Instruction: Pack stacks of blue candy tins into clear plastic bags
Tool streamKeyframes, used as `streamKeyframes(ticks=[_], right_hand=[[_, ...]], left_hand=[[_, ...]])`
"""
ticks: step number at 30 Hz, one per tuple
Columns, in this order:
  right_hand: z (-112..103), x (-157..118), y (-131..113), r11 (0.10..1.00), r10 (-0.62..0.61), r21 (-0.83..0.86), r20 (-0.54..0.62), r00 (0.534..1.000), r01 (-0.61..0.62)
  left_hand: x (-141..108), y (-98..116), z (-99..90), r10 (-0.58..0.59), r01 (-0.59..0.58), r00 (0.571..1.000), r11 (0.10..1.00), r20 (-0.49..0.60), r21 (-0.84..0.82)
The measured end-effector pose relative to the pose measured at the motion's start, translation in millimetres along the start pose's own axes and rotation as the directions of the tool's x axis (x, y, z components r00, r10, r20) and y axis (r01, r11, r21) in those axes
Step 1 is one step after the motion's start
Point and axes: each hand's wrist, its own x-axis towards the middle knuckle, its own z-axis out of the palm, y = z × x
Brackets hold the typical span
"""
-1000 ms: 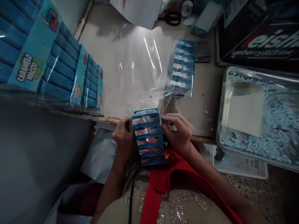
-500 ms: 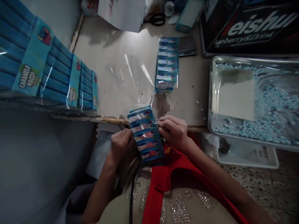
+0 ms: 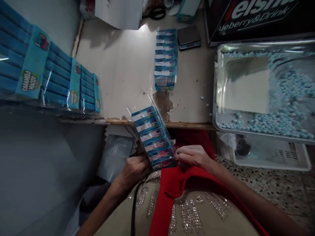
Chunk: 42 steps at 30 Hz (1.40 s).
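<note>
While both hands are down at waist level, the clear-wrapped pack of blue Caramelo Macizo boxes sits between them in front of the torso, tilted, its far end leaning left across the desk's front edge in view. Right hand has a narrow pinch at the pack's lower right edge. Left hand is curled in at the lower left edge; fingertips hidden, can't tell if it pinches film. Second wrapped pack lies on the desk, well apart from the hands, beside a flat grey device. Tray at right holds pale blue candies. More blue boxes line the left side. Black-handled scissors at the back.
</note>
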Motion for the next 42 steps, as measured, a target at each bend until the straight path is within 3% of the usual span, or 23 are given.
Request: streamKeyframes(ticks=[3,5,7,9,10,13,15,19,22,25,27,30,33,36,39,42], right_hand=[[-0.5,3.8,-2.1,1.000,0.012,0.027,-0.010,1.000,-0.012],[0.6,13.2,-3.8,0.990,0.098,0.108,-0.038,0.994,-0.094],[3.8,26.3,-3.7,0.961,0.200,0.213,-0.085,0.976,-0.178],[8.4,41.3,-1.1,0.941,0.253,0.273,-0.183,0.950,-0.198],[10.7,48.7,0.8,0.947,0.259,0.253,-0.248,0.933,-0.196],[14.4,66.3,5.2,0.977,0.197,0.001,-0.394,0.898,-0.214],[13.6,71.5,5.4,0.961,0.152,-0.143,-0.446,0.882,-0.238],[9.5,71.5,-0.1,0.989,0.026,-0.117,-0.477,0.878,-0.093],[5.6,76.5,-6.4,0.993,0.053,-0.068,-0.475,0.878,-0.096],[0.9,88.0,-12.9,0.979,0.199,0.123,-0.461,0.865,-0.160],[-0.4,93.5,-16.0,0.972,0.223,0.177,-0.484,0.846,-0.155],[0.8,91.5,-16.9,0.985,0.071,-0.098,-0.515,0.854,-0.140],[-1.5,78.0,-13.9,0.934,-0.068,-0.345,-0.421,0.905,-0.090],[-10.6,58.2,-8.4,0.931,-0.125,-0.365,-0.277,0.953,0.016],[-12.5,38.2,0.9,0.957,-0.124,-0.285,-0.222,0.967,0.057],[4.5,27.3,13.6,0.994,0.063,-0.073,-0.260,0.963,-0.085]], left_hand=[[-0.9,3.8,6.5,-0.283,0.277,0.959,0.924,0.014,-0.266],[4.5,8.9,9.6,-0.503,0.446,0.864,0.770,-0.004,-0.456],[15.6,14.6,7.3,-0.657,0.522,0.754,0.620,-0.023,-0.585],[31.0,17.3,-1.6,-0.737,0.562,0.673,0.566,-0.065,-0.603],[39.2,16.7,-7.5,-0.747,0.587,0.656,0.594,-0.108,-0.550],[58.0,8.2,-23.3,-0.677,0.637,0.687,0.736,-0.264,-0.231],[61.5,2.5,-27.0,-0.606,0.606,0.716,0.786,-0.346,-0.123],[53.6,2.0,-22.5,-0.322,0.400,0.766,0.916,-0.557,0.021],[52.5,4.3,-24.6,-0.126,0.298,0.802,0.931,-0.584,0.208],[61.6,5.4,-32.4,-0.207,0.329,0.754,0.940,-0.624,0.087],[68.9,7.5,-34.6,-0.313,0.373,0.684,0.926,-0.659,-0.053],[72.7,11.4,-28.3,-0.298,0.409,0.629,0.912,-0.718,-0.021],[63.4,12.9,-16.9,-0.108,0.377,0.676,0.901,-0.729,0.216],[46.4,14.1,-9.5,-0.027,0.297,0.756,0.904,-0.654,0.306],[32.9,14.2,-2.8,-0.045,0.231,0.790,0.946,-0.611,0.230],[28.1,4.8,10.8,-0.238,0.235,0.749,0.968,-0.618,-0.088]])
